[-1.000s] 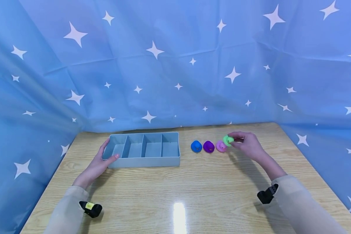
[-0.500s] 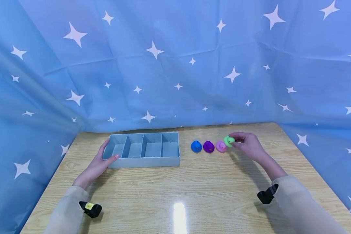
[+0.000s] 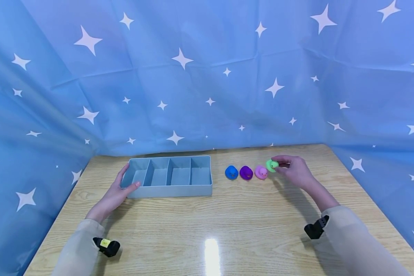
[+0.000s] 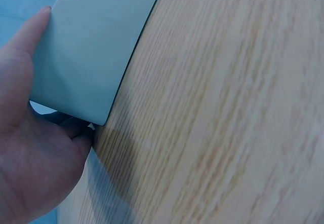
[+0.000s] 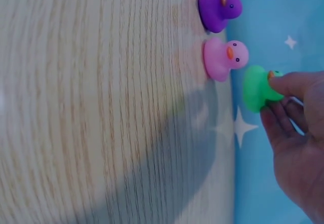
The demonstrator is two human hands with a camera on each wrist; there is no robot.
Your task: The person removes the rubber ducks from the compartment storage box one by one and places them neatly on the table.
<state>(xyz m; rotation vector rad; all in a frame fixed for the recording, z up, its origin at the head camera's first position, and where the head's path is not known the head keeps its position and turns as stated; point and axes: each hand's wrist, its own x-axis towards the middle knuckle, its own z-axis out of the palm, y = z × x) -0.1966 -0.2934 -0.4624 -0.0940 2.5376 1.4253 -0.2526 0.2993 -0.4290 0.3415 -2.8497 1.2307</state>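
Observation:
My right hand (image 3: 294, 171) pinches a green rubber duck (image 3: 271, 165) between thumb and fingers. In the right wrist view that green duck (image 5: 257, 88) is raised off the wood. Left of it in the head view, a pink rubber duck (image 3: 261, 172), a purple rubber duck (image 3: 246, 173) and a blue rubber duck (image 3: 231, 172) stand in a row on the table. My left hand (image 3: 115, 191) grips the left end of a grey-blue tray (image 3: 172, 191), thumb over the front rim. The left wrist view shows the tray's outer wall (image 4: 96, 46), with fingers partly hidden behind it.
The tray is split by dividers into several compartments, with nothing inside them. The wooden table (image 3: 179, 234) ends at the back against a blue curtain (image 3: 207, 76) with white stars, which also hangs at both sides. A bright reflection lies near the front.
The green duck, still in my right hand, has shifted slightly to the right, away from the pink duck. My left hand and the tray stay where they were.

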